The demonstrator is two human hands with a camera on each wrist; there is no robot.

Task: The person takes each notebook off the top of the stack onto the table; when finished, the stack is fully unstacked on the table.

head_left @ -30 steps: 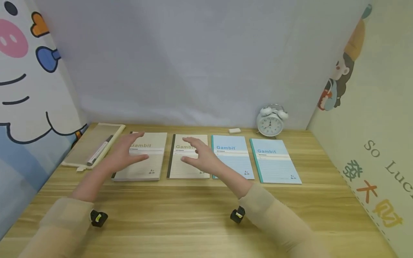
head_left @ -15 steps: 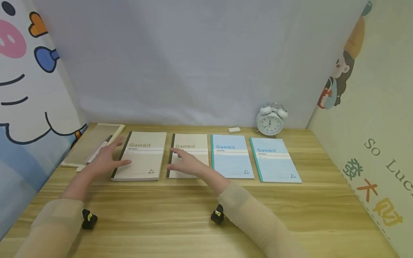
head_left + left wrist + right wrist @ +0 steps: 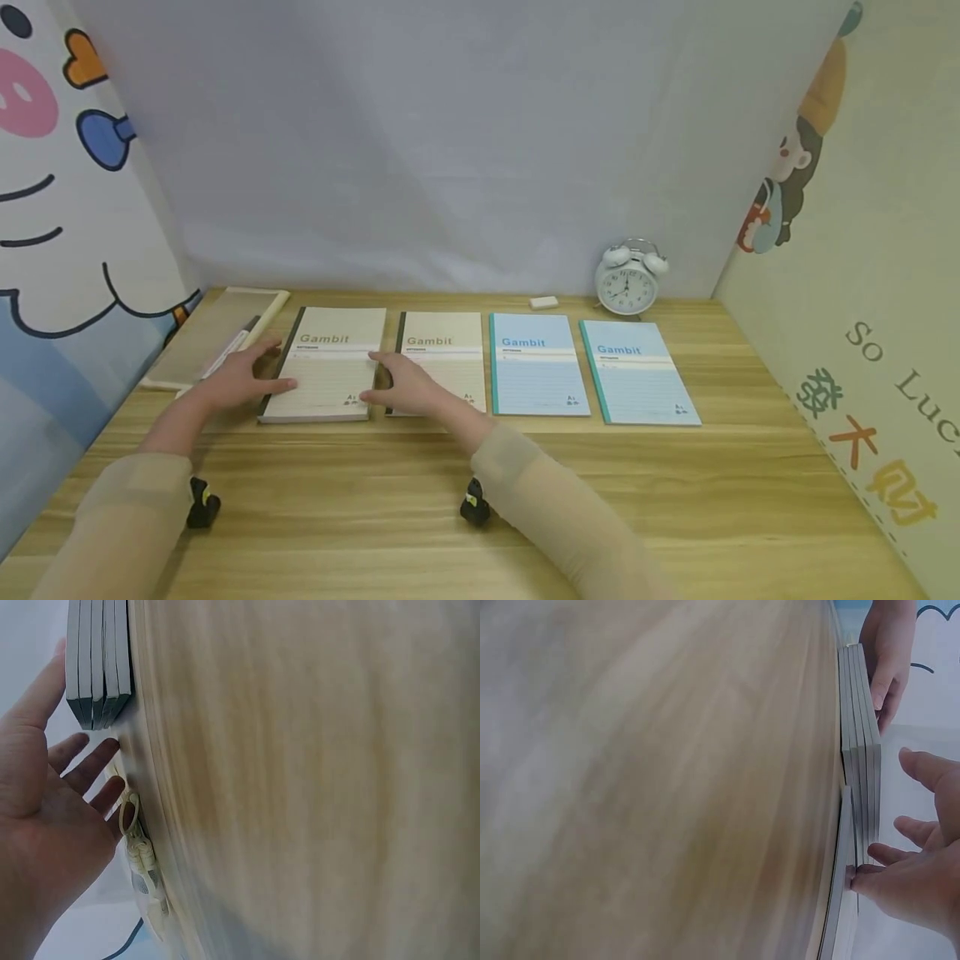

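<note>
On the wooden desk [image 3: 480, 500] a stack of beige notebooks [image 3: 328, 362] lies at the left end of a row, and both hands sit at its sides. The left hand [image 3: 238, 379] rests against the stack's dark-spined left edge with its fingers straight and spread, the thumb lying over the near left corner of the top cover. The right hand [image 3: 408, 385] is at the stack's right edge, fingers extended toward the gap between the stack and the single beige notebook [image 3: 442, 360] just to its right; the right wrist view suggests a fingertip touches the edge of the pages, though the blur there makes this uncertain. Neither hand is curled around anything. Further right lie two blue notebooks [image 3: 534, 362], side by side and slightly apart. A white alarm clock [image 3: 628, 282] stands at the far edge, with a small white eraser [image 3: 543, 302] just to its left. At the far left a flat beige pouch [image 3: 217, 337] holds a pen [image 3: 228, 350].
</note>
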